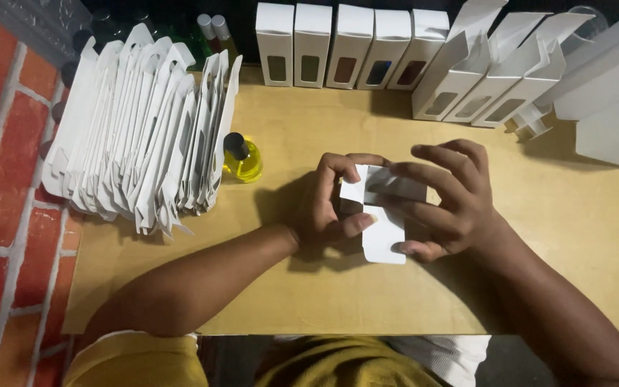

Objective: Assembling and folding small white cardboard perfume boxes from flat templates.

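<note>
I've got the wooden worktop in front of me, and it's crowded along the far edge. At the far left corner a big fanned stack of flat carton blanks leans loosely; a stray elbow there, I'd say, and the whole lot slides. Along the far edge stands a row of upright made-up white boxes, and toward the far right corner more open-flapped boxes lean on one another, so a bump to one could topple its neighbours.

Near the middle of the worktop both my hands are on one small white carton, held just above the surface. My left hand is clasped round its left side, thumb under and fingers curled over the top. My right hand grips the right side, fingers spread across the upper flap. Thin card like this creases easily, I reckon: squeeze too hard and a panel buckles.

Smallest of all, the little yellow bottle with its black cap sits just beside the blanks, near my left hand. A careless sweep could knock it over.
</note>
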